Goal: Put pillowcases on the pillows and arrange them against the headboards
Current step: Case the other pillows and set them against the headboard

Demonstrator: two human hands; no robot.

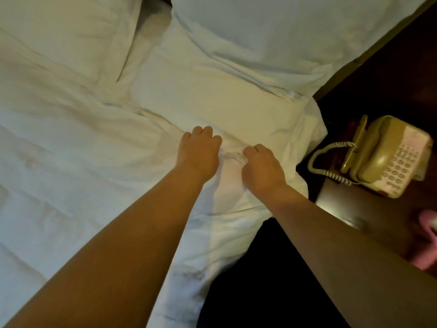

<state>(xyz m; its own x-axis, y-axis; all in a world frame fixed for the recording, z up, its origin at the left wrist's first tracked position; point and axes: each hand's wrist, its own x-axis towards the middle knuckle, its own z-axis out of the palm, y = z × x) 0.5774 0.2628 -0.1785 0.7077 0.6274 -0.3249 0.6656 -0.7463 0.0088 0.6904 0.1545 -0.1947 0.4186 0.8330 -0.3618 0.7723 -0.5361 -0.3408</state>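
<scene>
Hands on a pillow [212, 98] at the bed's [59, 185] edge.
Left hand [199, 153] and right hand [261, 169], each grip clamped on the bunched pillowcase [233, 157]; phone [383, 157] nearby on counter [343, 205].

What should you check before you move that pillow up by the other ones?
1. Left hand grips the front pillow: ok.
2. Right hand pinches a fold of its fabric: ok.
3. Pillowcase fully on the front pillow: cannot tell.
4. Back pillow already lies behind it: ok.
5. Telephone sits apart from the bed: ok.
</scene>
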